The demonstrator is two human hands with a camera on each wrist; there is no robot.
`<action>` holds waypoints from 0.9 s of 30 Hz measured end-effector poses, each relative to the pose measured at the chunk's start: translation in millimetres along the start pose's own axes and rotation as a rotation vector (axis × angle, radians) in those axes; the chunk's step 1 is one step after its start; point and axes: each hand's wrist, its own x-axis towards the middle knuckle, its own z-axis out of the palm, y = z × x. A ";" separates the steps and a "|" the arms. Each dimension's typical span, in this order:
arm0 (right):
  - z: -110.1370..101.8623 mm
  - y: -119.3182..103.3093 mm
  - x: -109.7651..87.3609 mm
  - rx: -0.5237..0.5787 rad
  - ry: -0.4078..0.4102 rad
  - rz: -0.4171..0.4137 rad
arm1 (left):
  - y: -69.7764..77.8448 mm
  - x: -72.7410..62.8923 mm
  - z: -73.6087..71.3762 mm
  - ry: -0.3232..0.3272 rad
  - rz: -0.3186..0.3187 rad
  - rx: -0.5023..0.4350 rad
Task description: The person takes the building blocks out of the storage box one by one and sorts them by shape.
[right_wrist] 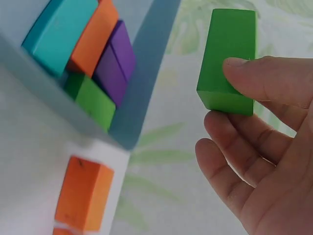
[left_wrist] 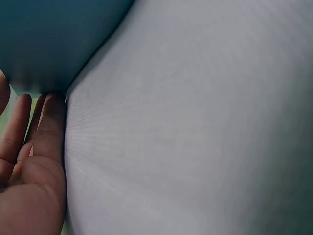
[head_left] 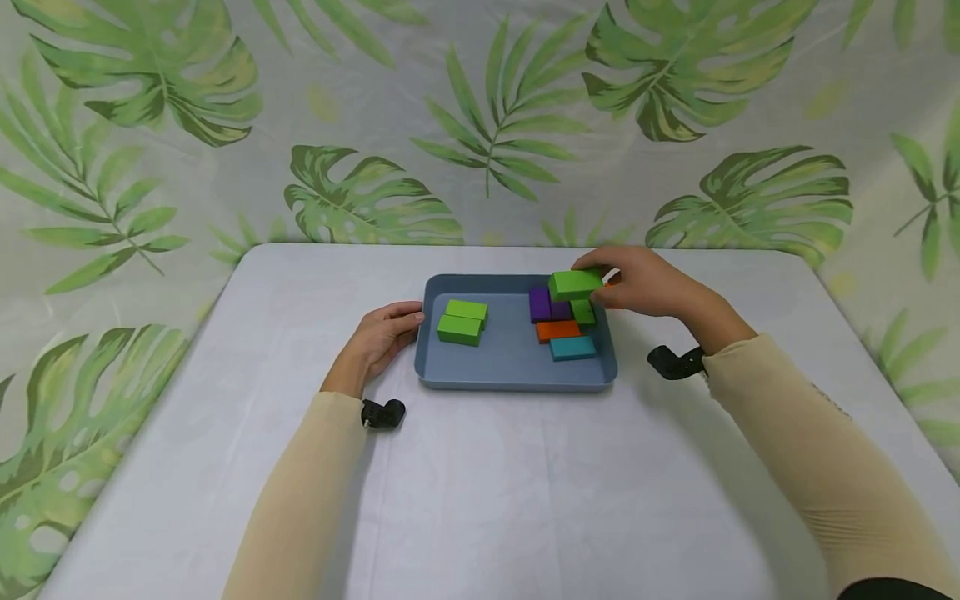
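My right hand (head_left: 637,279) pinches a green block (head_left: 573,285) between thumb and fingers, above the tray's far right part. In the right wrist view the thumb lies along one face of this block (right_wrist: 227,54). At the left end of the blue-grey tray (head_left: 480,385), my left hand (head_left: 382,337) touches the side with fairly straight fingers. Two green blocks (head_left: 460,328) lie side by side in the tray's left part. At its right are purple blocks (head_left: 539,305), another green block (head_left: 583,312), an orange block (head_left: 558,331) and a teal block (head_left: 572,348).
Orange blocks (right_wrist: 78,196) lie outside the tray on the white tablecloth (head_left: 480,483), just beyond its right end and mostly hidden by the right hand in the head view. A leaf-patterned cloth (head_left: 480,117) hangs behind the table.
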 end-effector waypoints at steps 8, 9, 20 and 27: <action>-15.2 11.7 -20.9 -0.045 0.030 0.019 | -1.2 1.0 0.2 -0.007 -0.005 0.007; -17.0 13.7 -24.1 -0.057 0.034 0.023 | -1.5 1.6 1.1 -0.013 -0.003 0.008; -24.3 51.5 -54.1 -0.070 0.082 0.102 | -2.8 0.6 1.5 -0.015 0.002 0.015; -18.6 80.5 -70.7 -0.067 0.084 0.166 | -0.2 0.4 -1.2 -0.005 0.004 0.012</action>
